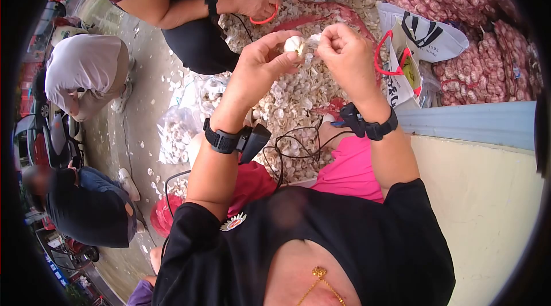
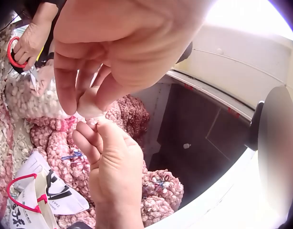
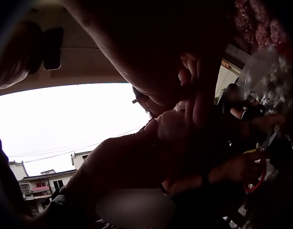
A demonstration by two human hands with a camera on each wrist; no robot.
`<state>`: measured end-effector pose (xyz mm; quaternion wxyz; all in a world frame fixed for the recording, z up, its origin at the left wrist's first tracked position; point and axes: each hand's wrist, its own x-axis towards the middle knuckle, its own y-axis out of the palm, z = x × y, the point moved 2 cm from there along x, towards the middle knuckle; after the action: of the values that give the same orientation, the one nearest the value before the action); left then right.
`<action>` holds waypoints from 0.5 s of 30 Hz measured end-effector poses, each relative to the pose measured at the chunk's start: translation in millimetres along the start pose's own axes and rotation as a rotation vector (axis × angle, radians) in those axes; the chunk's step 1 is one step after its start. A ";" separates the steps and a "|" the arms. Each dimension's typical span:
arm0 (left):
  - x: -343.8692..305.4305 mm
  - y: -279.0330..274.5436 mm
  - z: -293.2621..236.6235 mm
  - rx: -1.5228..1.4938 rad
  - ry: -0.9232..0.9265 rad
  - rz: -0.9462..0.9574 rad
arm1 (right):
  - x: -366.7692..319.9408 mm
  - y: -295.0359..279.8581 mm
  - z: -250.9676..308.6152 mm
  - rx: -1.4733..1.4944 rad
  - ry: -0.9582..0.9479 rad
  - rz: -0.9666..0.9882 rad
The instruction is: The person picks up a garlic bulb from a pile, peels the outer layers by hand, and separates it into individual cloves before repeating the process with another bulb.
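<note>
A whitish garlic bulb (image 1: 294, 45) is held up in front of the chest between the thumb and fingers of my left hand (image 1: 261, 68). My right hand (image 1: 349, 56) is beside it with curled fingers, pinching a thin, pale piece of garlic skin (image 1: 312, 41) at the bulb's side. From the left wrist, the bulb (image 2: 91, 104) shows between the left fingers, and the right hand's (image 2: 115, 164) thumb and fingertips meet right at its end. The right wrist view is dark; the bulb (image 3: 171, 125) is faintly lit there between both hands.
Below the hands lies a heap of garlic peelings (image 1: 287, 102). Across it, another person's hand (image 1: 255, 6) holds scissors (image 1: 265, 14). A white bag (image 1: 427, 33) with red handles and net sacks of garlic (image 1: 479, 65) stand at right. A dark cable (image 1: 293, 145) crosses the lap.
</note>
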<state>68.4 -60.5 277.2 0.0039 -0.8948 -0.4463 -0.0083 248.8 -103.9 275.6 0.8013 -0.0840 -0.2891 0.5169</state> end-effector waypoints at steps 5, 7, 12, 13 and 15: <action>2.6 1.7 0.3 -0.149 -0.004 0.016 | 2.5 -6.7 -4.8 -0.375 -0.232 -0.007; 1.1 1.3 -2.5 -0.118 -0.015 0.003 | 0.8 -5.2 -0.9 -0.415 -0.233 0.032; -0.2 1.4 -5.4 -0.081 -0.034 -0.045 | -3.9 3.9 16.1 0.330 0.023 0.116; -0.8 1.1 -6.1 -0.103 -0.047 -0.022 | -4.3 3.0 15.1 0.332 0.025 0.114; -0.7 1.2 -5.2 -0.125 -0.058 0.004 | -3.2 0.3 8.9 0.373 0.183 0.177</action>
<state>68.8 -61.8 282.3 -0.0650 -0.8940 -0.4432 -0.0099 242.7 -108.1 281.6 0.7775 -0.0060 -0.1060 0.6198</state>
